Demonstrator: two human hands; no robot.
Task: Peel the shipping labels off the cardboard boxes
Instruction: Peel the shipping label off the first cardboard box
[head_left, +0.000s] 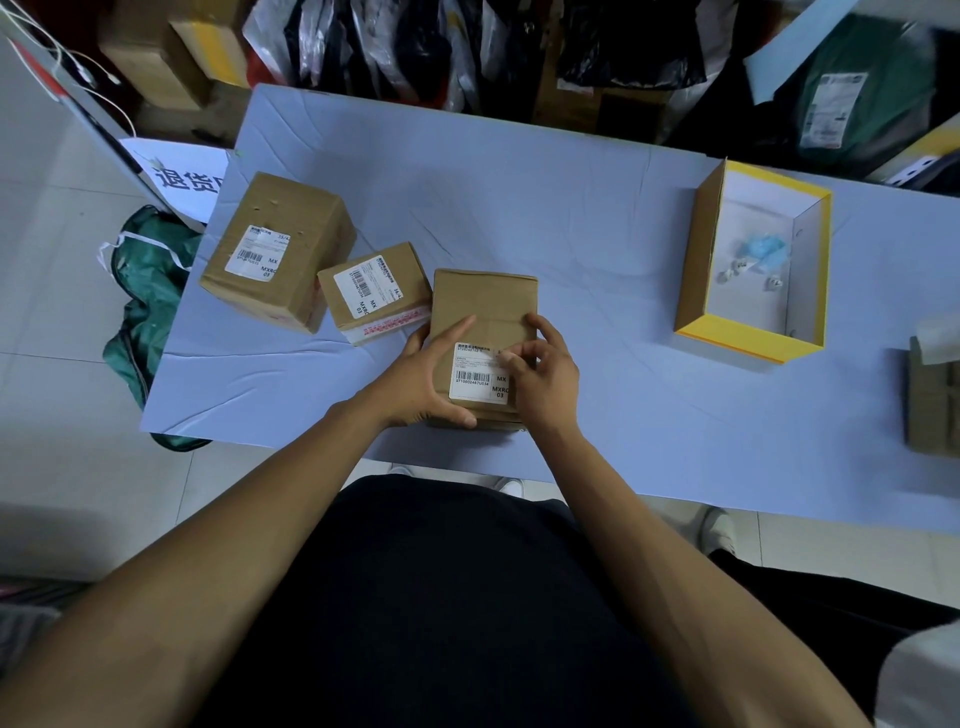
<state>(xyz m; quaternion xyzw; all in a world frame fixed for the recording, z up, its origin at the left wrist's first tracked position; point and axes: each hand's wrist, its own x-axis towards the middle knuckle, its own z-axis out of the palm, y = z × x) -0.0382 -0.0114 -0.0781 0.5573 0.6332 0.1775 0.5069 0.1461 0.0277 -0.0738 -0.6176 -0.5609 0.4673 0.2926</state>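
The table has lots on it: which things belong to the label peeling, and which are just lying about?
Part of the job:
near box with its label, in both hands
middle box
far-left box

Lying about:
yellow-edged open box
green bag

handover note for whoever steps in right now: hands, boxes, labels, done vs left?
Left hand: grips the left side of the near box, steadying it on the table.
Right hand: fingertips picking at the right edge of its label, which looks mostly stuck down.
Middle box and far-left box: on the table, labels intact.
Open yellow-rimmed box at right holds small scraps, hard to tell what.
Done: no label visibly off.
Left: all three labels.
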